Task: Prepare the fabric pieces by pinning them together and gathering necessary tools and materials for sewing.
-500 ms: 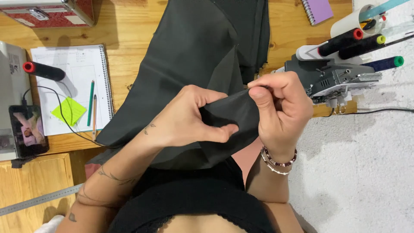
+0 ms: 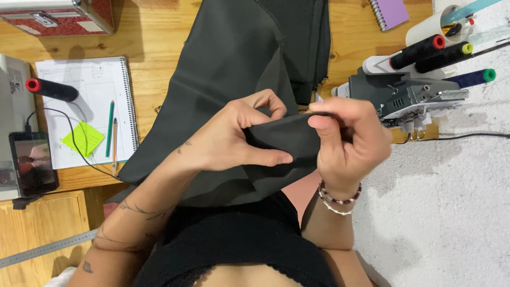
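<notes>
left hand [image 2: 234, 138]: pinching dark fabric [image 2: 234, 58] fold | right hand [image 2: 348, 141]: gripping same fold | serger [image 2: 409, 95] just beside right hand

Home sewing workspace, prob. a hobby/small tailoring setup. Landmark: grey overlock sewing machine [image 2: 409, 95] at right edge of a wooden table [image 2: 154, 37]. Behind machine, thread cones w/ red, yellow, green caps [image 2: 425, 50]. Left of machine, dark fabric [image 2: 234, 58] spread over the table. Further left, spiral notebook w/ sketches [image 2: 87, 106], pencils [image 2: 111, 133], green sticky note [image 2: 83, 138], phone [image 2: 33, 162] charging. Far corner from machine, red metal case [image 2: 58, 16]. Metal ruler [image 2: 48, 248] low left
</notes>
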